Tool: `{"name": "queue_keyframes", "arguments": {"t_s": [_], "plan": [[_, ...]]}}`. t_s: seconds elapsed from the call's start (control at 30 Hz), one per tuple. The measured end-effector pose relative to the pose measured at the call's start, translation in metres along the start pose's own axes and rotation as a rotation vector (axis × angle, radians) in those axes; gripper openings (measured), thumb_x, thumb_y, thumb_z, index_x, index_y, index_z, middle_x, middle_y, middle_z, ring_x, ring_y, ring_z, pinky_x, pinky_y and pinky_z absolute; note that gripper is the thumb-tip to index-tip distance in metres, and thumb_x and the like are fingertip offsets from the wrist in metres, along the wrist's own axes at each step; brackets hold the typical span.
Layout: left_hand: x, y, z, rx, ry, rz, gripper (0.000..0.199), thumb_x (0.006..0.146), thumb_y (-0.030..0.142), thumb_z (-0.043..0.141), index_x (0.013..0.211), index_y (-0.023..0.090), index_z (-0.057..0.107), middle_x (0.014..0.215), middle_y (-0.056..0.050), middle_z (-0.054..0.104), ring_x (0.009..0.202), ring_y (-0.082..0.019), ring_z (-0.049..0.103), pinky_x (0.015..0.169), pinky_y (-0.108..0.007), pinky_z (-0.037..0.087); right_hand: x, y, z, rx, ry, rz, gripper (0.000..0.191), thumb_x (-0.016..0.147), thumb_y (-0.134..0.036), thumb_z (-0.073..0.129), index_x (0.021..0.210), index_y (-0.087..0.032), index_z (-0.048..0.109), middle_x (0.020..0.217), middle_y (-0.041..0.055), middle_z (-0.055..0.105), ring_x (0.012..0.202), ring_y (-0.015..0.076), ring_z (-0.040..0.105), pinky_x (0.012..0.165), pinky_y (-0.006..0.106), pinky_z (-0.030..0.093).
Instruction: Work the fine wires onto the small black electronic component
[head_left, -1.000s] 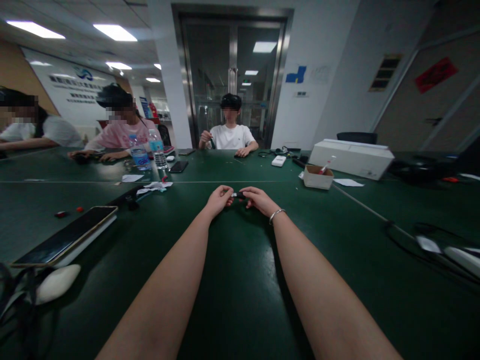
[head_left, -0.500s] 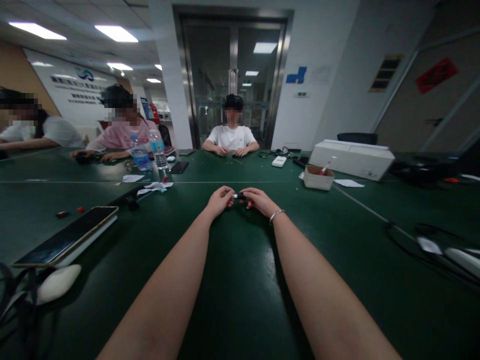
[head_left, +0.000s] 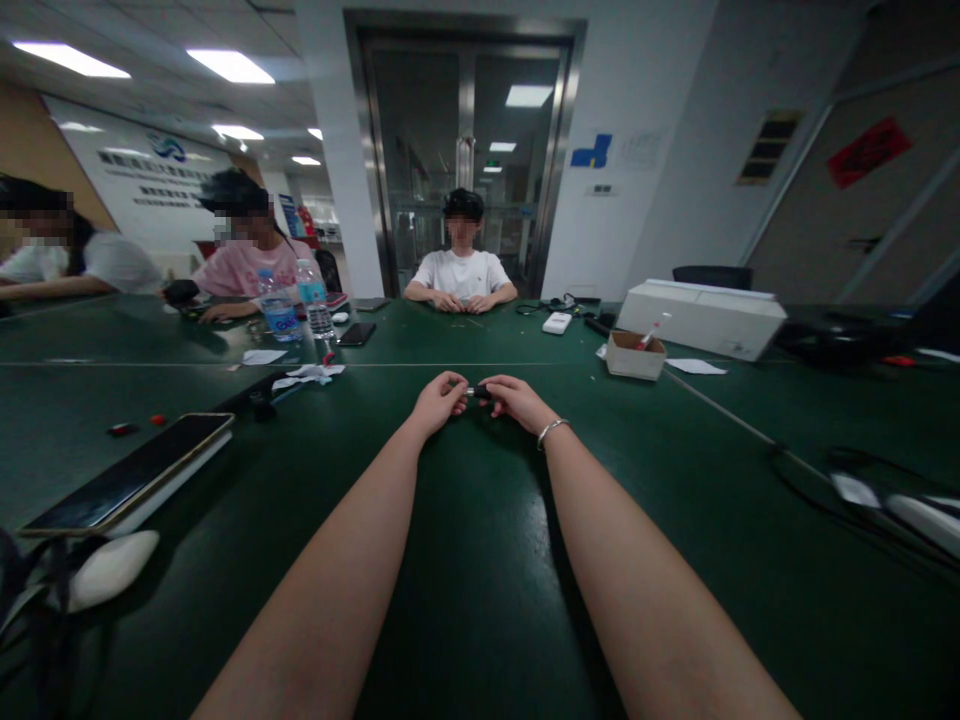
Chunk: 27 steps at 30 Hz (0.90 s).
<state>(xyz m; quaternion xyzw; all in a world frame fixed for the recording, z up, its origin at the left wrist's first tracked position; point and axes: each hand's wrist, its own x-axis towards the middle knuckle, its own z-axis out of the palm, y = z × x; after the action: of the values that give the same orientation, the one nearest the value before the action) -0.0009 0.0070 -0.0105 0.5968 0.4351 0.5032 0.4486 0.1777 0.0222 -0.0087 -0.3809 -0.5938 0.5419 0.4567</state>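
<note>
In the head view, a phone [head_left: 131,472] lay at the left on the worktop [head_left: 480,560], with two bottles [head_left: 280,310] [head_left: 316,303] farther back. My left hand [head_left: 439,402] was closed in a pinch on the silver end of a small piece [head_left: 481,392], in the middle between my hands. My right hand [head_left: 517,402], fingertips drawn together, gripped its black end. Beyond, to the right, stood a small tray [head_left: 634,363], then a white box [head_left: 705,318] behind it.

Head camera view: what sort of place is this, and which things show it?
Probably an office or shared workroom, judging by the large green table, the lettered wall sign at the left and the glass double doors behind.
</note>
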Motion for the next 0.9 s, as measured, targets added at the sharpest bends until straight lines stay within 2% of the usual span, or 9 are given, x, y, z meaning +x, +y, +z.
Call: {"name": "queue_keyframes", "arguments": {"t_s": [0.2, 0.27, 0.37, 0.43, 0.57, 0.63, 0.77, 0.9], "plan": [[-0.001, 0.0016, 0.0001, 0.046, -0.029, -0.013, 0.02, 0.074, 0.018, 0.067, 0.092, 0.013, 0.06, 0.07, -0.002, 0.062, 0.06, -0.008, 0.057, 0.058, -0.021, 0.047, 0.002, 0.0026, -0.0007, 0.038, 0.053, 0.013, 0.007, 0.087, -0.015, 0.053, 0.093, -0.014, 0.057, 0.061, 0.0004, 0.065, 0.037, 0.005, 0.05, 0.044, 0.017, 0.049], [-0.0025, 0.0033, 0.0004, 0.039, -0.008, -0.017, 0.018, 0.074, 0.019, 0.067, 0.09, 0.013, 0.06, 0.076, -0.004, 0.063, 0.065, -0.01, 0.058, 0.058, -0.021, 0.048, 0.0026, 0.0031, -0.0006, 0.04, 0.056, 0.019, 0.004, 0.087, -0.014, 0.053, 0.09, -0.014, 0.055, 0.061, 0.0009, 0.065, 0.037, 0.005, 0.051, 0.044, 0.017, 0.049], [-0.0037, 0.0043, 0.0002, 0.02, 0.007, 0.04, 0.026, 0.071, 0.019, 0.07, 0.095, 0.017, 0.06, 0.086, -0.004, 0.062, 0.071, -0.01, 0.059, 0.058, -0.021, 0.049, 0.0027, 0.0031, 0.0, 0.032, 0.04, 0.027, 0.002, 0.087, -0.014, 0.053, 0.088, -0.014, 0.055, 0.062, 0.0007, 0.065, 0.037, 0.0048, 0.051, 0.044, 0.016, 0.05], [-0.0033, 0.0035, 0.0001, 0.007, -0.006, 0.055, 0.027, 0.071, 0.021, 0.07, 0.095, 0.018, 0.059, 0.084, -0.002, 0.061, 0.069, -0.01, 0.059, 0.057, -0.02, 0.048, 0.0024, 0.0027, 0.0001, 0.024, 0.034, 0.027, 0.002, 0.087, -0.014, 0.054, 0.088, -0.014, 0.055, 0.061, 0.0002, 0.065, 0.037, 0.0046, 0.051, 0.043, 0.016, 0.049], [-0.0008, 0.0012, 0.0004, 0.018, -0.004, -0.001, 0.018, 0.076, 0.03, 0.066, 0.085, 0.016, 0.06, 0.07, -0.001, 0.06, 0.06, -0.009, 0.056, 0.054, -0.02, 0.046, 0.0024, 0.0029, -0.0005, 0.024, 0.025, 0.018, 0.004, 0.088, -0.014, 0.053, 0.09, -0.014, 0.056, 0.063, 0.0004, 0.065, 0.038, 0.0046, 0.051, 0.044, 0.016, 0.05], [-0.0004, 0.001, 0.0007, 0.037, -0.007, -0.004, 0.019, 0.074, 0.028, 0.068, 0.086, 0.015, 0.06, 0.068, -0.002, 0.06, 0.06, -0.01, 0.056, 0.055, -0.021, 0.046, 0.0028, 0.0036, -0.001, 0.032, 0.027, 0.016, 0.004, 0.088, -0.014, 0.052, 0.091, -0.014, 0.056, 0.063, 0.0009, 0.065, 0.039, 0.0051, 0.052, 0.045, 0.017, 0.051], [-0.0013, 0.0015, 0.0014, 0.058, -0.012, -0.003, 0.023, 0.069, 0.019, 0.072, 0.089, 0.013, 0.061, 0.069, -0.002, 0.062, 0.061, -0.01, 0.057, 0.058, -0.023, 0.047, 0.0034, 0.0045, -0.0012, 0.035, 0.036, 0.012, 0.003, 0.088, -0.014, 0.052, 0.09, -0.014, 0.055, 0.062, 0.001, 0.065, 0.039, 0.0055, 0.053, 0.044, 0.017, 0.051], [-0.0026, 0.0023, 0.0016, 0.02, 0.015, 0.007, 0.024, 0.067, 0.019, 0.074, 0.087, 0.014, 0.062, 0.079, -0.004, 0.063, 0.067, -0.011, 0.058, 0.058, -0.023, 0.048, 0.0028, 0.0038, -0.0008, 0.022, 0.025, 0.012, 0.004, 0.088, -0.013, 0.052, 0.089, -0.014, 0.056, 0.061, 0.0005, 0.065, 0.039, 0.0051, 0.052, 0.044, 0.016, 0.051]]}}
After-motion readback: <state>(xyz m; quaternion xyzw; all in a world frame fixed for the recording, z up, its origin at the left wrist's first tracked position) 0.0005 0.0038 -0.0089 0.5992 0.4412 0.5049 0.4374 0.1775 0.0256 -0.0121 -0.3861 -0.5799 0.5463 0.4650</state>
